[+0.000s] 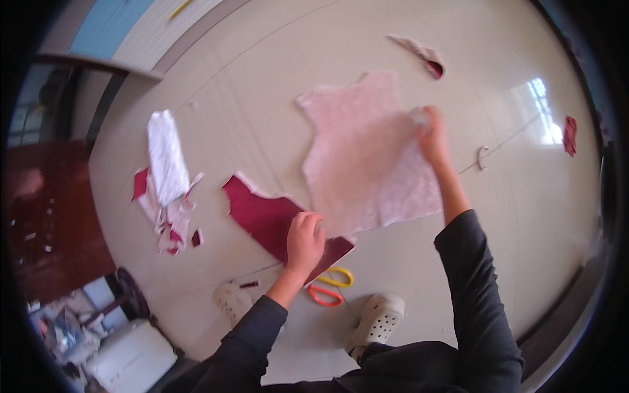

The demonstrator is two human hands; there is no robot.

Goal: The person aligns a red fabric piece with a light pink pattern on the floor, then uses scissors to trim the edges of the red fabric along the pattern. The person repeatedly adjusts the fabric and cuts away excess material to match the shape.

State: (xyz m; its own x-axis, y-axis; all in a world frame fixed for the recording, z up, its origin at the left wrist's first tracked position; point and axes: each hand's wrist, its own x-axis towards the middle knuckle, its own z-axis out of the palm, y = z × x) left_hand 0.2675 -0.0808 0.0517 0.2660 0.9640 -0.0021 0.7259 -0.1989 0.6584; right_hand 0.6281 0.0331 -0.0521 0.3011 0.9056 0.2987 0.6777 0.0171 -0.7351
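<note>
A large pale pink, fuzzy fabric piece [360,150] with a cut, curved outline spreads over the floor in front of me. My right hand [432,137] is closed on its right edge, bunching the cloth a little. At its lower left corner my left hand [306,241] has its fingers curled in, apparently pinching the edge; the fingertips are partly hidden. Beneath and beside the left hand lies a maroon fabric piece [259,215] with a pale pink edge. Scissors with one yellow and one orange handle loop [335,281] lie by its lower end; their blades are hidden.
At left, a white folded bundle [166,157] rests on pink and maroon scraps [160,216]. Other scraps lie at the far right [570,136] and top [422,54]. My feet in beige clogs [380,319] stand close by. A white box-like thing [131,354] is lower left.
</note>
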